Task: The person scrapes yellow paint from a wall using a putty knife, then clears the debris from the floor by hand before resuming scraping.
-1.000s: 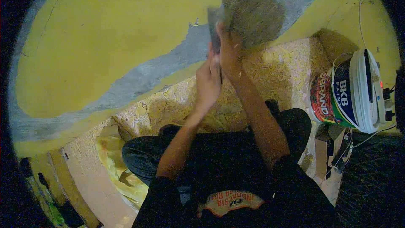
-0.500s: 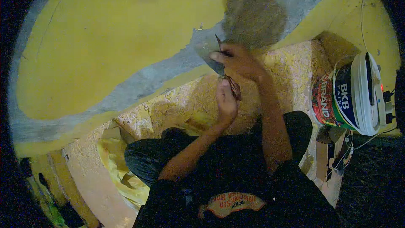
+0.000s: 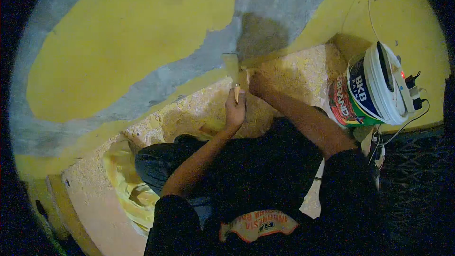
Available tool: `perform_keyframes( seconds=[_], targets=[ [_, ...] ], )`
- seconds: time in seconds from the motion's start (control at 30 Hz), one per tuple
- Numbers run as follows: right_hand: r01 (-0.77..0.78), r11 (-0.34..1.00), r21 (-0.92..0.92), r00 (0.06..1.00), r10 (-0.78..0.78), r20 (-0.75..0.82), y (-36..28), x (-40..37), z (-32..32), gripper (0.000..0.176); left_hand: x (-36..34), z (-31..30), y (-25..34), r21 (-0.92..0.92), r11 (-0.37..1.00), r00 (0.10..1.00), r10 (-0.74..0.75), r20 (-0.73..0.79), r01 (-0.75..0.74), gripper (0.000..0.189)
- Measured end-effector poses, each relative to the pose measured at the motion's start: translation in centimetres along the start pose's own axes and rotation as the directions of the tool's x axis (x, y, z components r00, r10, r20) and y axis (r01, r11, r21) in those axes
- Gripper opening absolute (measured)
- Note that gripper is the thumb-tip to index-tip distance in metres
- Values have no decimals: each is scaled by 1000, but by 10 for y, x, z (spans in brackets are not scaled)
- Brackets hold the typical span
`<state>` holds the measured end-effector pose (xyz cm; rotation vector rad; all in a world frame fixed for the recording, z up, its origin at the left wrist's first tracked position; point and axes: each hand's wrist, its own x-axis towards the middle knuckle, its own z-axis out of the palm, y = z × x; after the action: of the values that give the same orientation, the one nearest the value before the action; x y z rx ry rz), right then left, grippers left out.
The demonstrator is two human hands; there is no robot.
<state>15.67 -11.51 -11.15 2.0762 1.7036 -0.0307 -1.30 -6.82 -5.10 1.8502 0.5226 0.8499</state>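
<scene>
My left hand (image 3: 235,109) is closed round the handle of a putty knife (image 3: 231,66), whose flat blade points up toward the wall. Close beside it on the right is my right hand (image 3: 258,83), dark and blurred, and its fingers are too unclear to make out what they hold. Behind both hands the wall has yellow paint (image 3: 128,33) with grey bare areas (image 3: 189,61). A shadow falls on the grey part above my right hand.
A paint bucket (image 3: 358,87) stands at the right, with a power strip and plugs (image 3: 414,95) beside it. Cables run up the wall. Yellow plastic (image 3: 121,180) lies left of my crossed legs, on a flake-strewn surface (image 3: 95,180).
The view has shifted. My left hand has turned the putty knife so its blade stands more upright. My right hand has moved from above the blade to its lower right; the thin dark tool is no longer visible.
</scene>
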Motion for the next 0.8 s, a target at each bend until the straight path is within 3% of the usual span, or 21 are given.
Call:
perform_keyframes(
  seconds=[0.03, 0.07, 0.1, 0.13, 0.17, 0.2, 0.23, 0.27, 0.3, 0.33, 0.4, 0.53, 0.6, 0.73, 0.8],
  targets=[
    [-2, 1000, -21, 1000, 2, -14, 0, 13, 16, 19, 6, -7, 8, -7, 1000, 1000, 17, -17, -17, 29],
    [-111, 962, 248, 994, 104, 39, 2, 29, 35, 19, 9, -19, 22, -88, 985, 982, -134, 131, 146, 29],
    [-217, 839, 499, 976, 181, 119, 1, 38, 41, 20, 10, -29, 34, -138, 938, 919, -268, 291, 317, 28],
    [-203, 847, 491, 979, 175, 104, 19, -3, 9, 20, 12, -36, 44, -141, 941, 926, -261, 273, 307, 28],
    [-104, 579, 809, 993, 105, 52, 12, -9, -53, 29, 15, -43, 53, -141, 944, 928, -253, 273, 299, 28],
    [9, 205, 979, 998, 57, -22, 12, -33, -107, 39, 19, -47, 57, -142, 946, 929, -244, 277, 291, 28],
    [19, 213, 977, 998, 51, -31, 9, -23, -91, 39, 21, -49, 52, -144, 948, 934, -240, 264, 284, 28],
    [-3, -146, 989, 981, 190, 31, 8, -8, -65, 44, 24, -48, 44, -236, 945, 957, -171, 236, 227, 28],
    [18, -488, 873, 947, 289, 142, 6, -4, -69, 49, 28, -47, 43, -324, 931, 974, -108, 201, 170, 28],
    [14, -483, 876, 950, 279, 139, 9, 0, -72, 49, 33, -45, 41, -326, 930, 976, -112, 189, 170, 28],
    [295, -715, 634, 945, 315, -84, 6, 1, -88, 54, 36, -42, 38, -402, 900, 984, -131, 121, 169, 26],
    [402, -776, 486, 885, 465, 9, -15, 4, -144, 47, 41, -35, 28, -425, 860, 953, -200, 230, 283, 25],
    [380, -559, 737, 861, 504, -62, -19, -1, -170, 38, 43, -32, 32, -425, 859, 954, -214, 209, 286, 25],
    [395, -658, 641, 810, 579, 95, -19, -3, -196, 30, 54, -33, 47, -498, 808, 947, -236, 218, 316, 27],
    [335, -551, 765, 814, 577, 59, -14, -2, -196, 32, 54, -31, 48, -500, 818, 958, -218, 188, 284, 27]
  ],
)
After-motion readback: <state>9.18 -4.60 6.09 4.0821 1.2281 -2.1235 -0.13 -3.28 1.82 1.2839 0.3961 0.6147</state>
